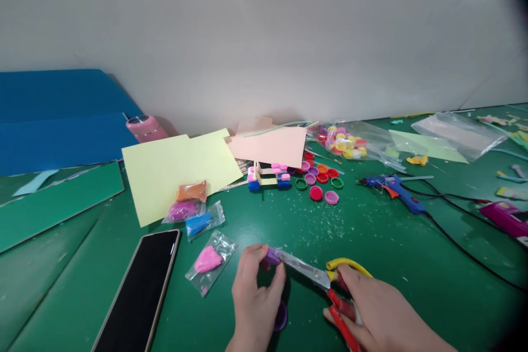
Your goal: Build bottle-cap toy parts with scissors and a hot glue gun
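Low in the middle of the head view, my left hand [256, 297] pinches a small purple piece [272, 256] between thumb and fingers. My right hand [377, 308] grips scissors [307, 269] with red and yellow handles. The tips of the blades meet the purple piece; whether they cut into it cannot be made out. A purple ring-shaped cap [281, 316] lies on the table just right of my left hand, partly hidden by it. Left of that hand is a clear bag with pink clay [207, 259].
A phone [138, 291] lies at the left. Bagged clay [192, 192] rests by yellow paper [159, 162]. Farther back are a small wheeled model [268, 177], colored caps [316, 193] and pink paper [276, 143]. A blue glue gun [398, 190] with cables lies at the right.
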Demonstrator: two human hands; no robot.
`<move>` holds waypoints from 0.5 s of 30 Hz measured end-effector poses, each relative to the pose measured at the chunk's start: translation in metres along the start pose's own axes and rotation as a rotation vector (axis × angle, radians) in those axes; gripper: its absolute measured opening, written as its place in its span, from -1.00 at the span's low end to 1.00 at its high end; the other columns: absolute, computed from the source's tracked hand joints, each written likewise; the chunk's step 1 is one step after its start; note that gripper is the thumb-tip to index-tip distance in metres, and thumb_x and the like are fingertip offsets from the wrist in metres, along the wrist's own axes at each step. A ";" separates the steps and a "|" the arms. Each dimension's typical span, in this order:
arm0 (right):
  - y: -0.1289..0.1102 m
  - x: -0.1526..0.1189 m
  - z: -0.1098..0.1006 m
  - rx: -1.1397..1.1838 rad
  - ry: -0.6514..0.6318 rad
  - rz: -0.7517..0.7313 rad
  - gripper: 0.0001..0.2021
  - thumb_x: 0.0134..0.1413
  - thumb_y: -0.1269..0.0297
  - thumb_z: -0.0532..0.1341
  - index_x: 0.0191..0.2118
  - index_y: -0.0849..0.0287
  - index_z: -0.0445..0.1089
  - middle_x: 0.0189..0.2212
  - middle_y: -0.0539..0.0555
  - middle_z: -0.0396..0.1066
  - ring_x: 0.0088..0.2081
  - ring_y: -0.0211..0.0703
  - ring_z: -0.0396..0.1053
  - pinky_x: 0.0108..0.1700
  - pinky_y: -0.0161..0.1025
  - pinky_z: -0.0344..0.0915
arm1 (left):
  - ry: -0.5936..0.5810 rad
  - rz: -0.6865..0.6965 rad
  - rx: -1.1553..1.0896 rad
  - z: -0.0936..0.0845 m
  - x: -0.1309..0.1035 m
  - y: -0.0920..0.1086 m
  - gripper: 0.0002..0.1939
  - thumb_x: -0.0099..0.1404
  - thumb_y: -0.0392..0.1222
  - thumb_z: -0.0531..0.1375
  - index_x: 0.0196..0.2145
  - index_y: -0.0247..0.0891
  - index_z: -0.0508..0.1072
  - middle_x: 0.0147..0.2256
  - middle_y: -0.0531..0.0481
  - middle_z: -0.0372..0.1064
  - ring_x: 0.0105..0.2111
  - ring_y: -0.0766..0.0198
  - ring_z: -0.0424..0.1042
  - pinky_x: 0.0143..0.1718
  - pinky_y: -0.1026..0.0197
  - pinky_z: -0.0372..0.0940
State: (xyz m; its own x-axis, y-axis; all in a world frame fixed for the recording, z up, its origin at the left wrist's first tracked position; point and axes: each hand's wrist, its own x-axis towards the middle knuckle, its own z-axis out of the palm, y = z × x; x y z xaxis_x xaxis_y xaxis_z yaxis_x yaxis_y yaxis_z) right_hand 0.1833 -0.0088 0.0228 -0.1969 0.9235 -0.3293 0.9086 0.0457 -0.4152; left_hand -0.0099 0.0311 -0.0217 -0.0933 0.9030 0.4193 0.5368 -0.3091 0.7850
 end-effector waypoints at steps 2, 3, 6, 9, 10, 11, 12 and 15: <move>0.001 0.002 0.003 -0.026 -0.020 -0.002 -0.68 0.04 0.02 0.02 -0.29 0.19 0.25 -0.43 0.15 0.46 -0.42 0.07 0.43 -0.49 -0.24 0.12 | 0.009 0.011 0.005 0.000 0.001 0.001 -0.80 0.05 -0.34 0.18 -0.31 -0.22 0.30 -0.37 -0.01 0.29 -0.49 0.31 0.32 -0.45 0.24 0.30; 0.001 0.003 0.004 -0.033 -0.027 0.002 -0.67 0.04 0.02 0.01 -0.28 0.20 0.25 -0.44 0.15 0.46 -0.43 0.07 0.43 -0.50 -0.24 0.11 | 0.010 0.017 0.004 0.001 0.001 0.001 -0.80 0.05 -0.34 0.18 -0.31 -0.22 0.30 -0.37 0.00 0.28 -0.50 0.33 0.31 -0.46 0.25 0.30; -0.002 0.003 -0.001 0.018 -0.065 -0.001 -0.71 0.03 0.04 0.03 -0.33 0.19 0.25 -0.47 0.12 0.46 -0.46 0.00 0.42 -0.52 -0.27 0.08 | 0.008 0.031 -0.007 0.001 0.002 0.001 -0.80 0.06 -0.34 0.18 -0.31 -0.22 0.29 -0.37 0.00 0.28 -0.51 0.33 0.30 -0.46 0.26 0.29; -0.008 0.000 -0.012 0.132 -0.109 -0.017 -0.79 0.01 0.10 0.07 -0.38 0.15 0.26 -0.49 0.05 0.45 -0.48 -0.10 0.40 -0.51 -0.31 0.10 | 0.011 0.020 -0.051 0.000 0.002 0.001 -0.79 0.06 -0.35 0.18 -0.30 -0.22 0.30 -0.36 -0.01 0.28 -0.45 0.30 0.33 -0.42 0.24 0.30; -0.010 -0.001 -0.015 0.158 -0.110 -0.015 -0.81 0.00 0.13 0.08 -0.38 0.13 0.27 -0.50 0.03 0.45 -0.48 -0.12 0.39 -0.50 -0.32 0.11 | 0.012 0.009 -0.073 0.000 0.001 0.001 -0.79 0.05 -0.35 0.19 -0.30 -0.21 0.30 -0.35 -0.02 0.28 -0.42 0.28 0.34 -0.41 0.23 0.30; -0.011 -0.002 -0.018 0.169 -0.103 -0.007 -0.84 -0.02 0.16 0.09 -0.38 0.12 0.27 -0.49 0.02 0.45 -0.47 -0.13 0.39 -0.49 -0.33 0.12 | 0.012 -0.007 -0.096 0.000 0.001 0.001 -0.78 0.05 -0.35 0.19 -0.30 -0.21 0.31 -0.34 -0.02 0.28 -0.41 0.27 0.35 -0.40 0.22 0.31; -0.012 -0.003 -0.019 0.167 -0.094 0.005 -0.86 -0.04 0.18 0.11 -0.38 0.12 0.28 -0.49 0.01 0.44 -0.46 -0.13 0.39 -0.49 -0.34 0.12 | 0.009 -0.022 -0.119 0.000 0.001 0.001 -0.79 0.05 -0.35 0.19 -0.30 -0.21 0.31 -0.33 -0.02 0.28 -0.41 0.26 0.35 -0.39 0.21 0.31; -0.010 -0.003 -0.017 0.121 -0.065 0.031 -0.85 -0.10 0.18 0.15 -0.38 0.12 0.27 -0.46 0.03 0.44 -0.46 -0.11 0.39 -0.48 -0.33 0.13 | -0.005 -0.044 -0.146 0.001 -0.001 -0.001 -0.78 0.05 -0.35 0.18 -0.29 -0.21 0.32 -0.33 -0.02 0.28 -0.44 0.28 0.35 -0.41 0.21 0.32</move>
State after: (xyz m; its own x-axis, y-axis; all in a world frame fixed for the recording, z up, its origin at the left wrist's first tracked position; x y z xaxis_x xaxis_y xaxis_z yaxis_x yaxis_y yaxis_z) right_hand 0.1813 -0.0058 0.0429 -0.1962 0.8971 -0.3959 0.8642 -0.0326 -0.5021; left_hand -0.0097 0.0311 -0.0234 -0.1095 0.9182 0.3807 0.4045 -0.3087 0.8609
